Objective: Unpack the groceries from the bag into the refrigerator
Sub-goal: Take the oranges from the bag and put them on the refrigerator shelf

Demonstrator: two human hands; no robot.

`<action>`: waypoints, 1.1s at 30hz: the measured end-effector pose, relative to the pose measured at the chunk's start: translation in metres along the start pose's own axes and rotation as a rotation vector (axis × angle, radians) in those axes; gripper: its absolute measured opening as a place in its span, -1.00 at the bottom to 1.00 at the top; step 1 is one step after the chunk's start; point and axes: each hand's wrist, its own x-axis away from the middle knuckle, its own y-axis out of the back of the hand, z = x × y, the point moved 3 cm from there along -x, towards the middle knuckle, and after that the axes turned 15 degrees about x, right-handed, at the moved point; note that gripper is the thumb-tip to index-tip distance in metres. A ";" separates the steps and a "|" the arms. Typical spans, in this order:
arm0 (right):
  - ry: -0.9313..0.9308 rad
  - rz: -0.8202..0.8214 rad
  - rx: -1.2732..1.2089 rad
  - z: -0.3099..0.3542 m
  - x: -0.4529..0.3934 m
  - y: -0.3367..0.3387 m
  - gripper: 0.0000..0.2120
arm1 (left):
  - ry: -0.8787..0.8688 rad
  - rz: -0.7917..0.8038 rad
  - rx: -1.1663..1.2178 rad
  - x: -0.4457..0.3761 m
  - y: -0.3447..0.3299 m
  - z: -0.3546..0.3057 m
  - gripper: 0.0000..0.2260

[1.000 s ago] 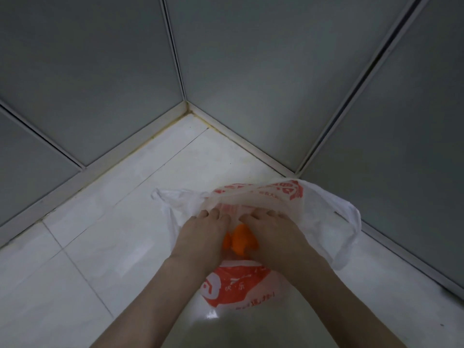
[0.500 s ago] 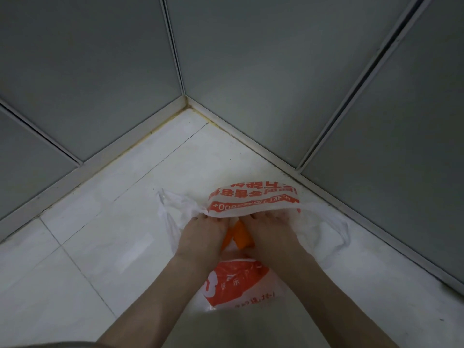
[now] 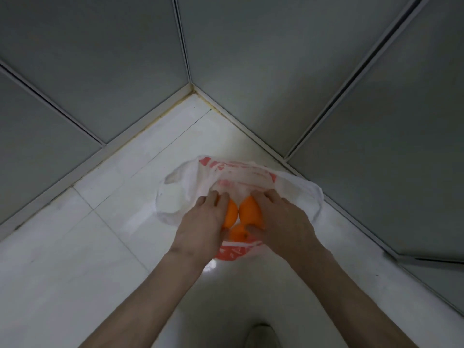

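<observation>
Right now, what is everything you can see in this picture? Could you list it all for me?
round orange fruits: three showing, orange, inside the bag's open mouth between the hands.
thin white plastic bag with red print: one, white and red, on the floor near the corner.
glossy white tiled floor: white, under everything.
grey wall panels: several, grey, meeting at the corner behind the bag.
left hand: gripping the left fruit.
right hand: gripping the right fruit.

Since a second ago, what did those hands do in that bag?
Both hands spread the plastic bag wider open. Left hand now grips one orange, right hand another; a third orange has come into view below them. The bag stays on the white tiled floor in the corner.
</observation>
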 end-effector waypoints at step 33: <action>0.168 -0.524 -0.470 0.175 0.386 0.728 -0.27 | 0.019 -0.724 0.519 0.440 0.677 -0.277 -0.38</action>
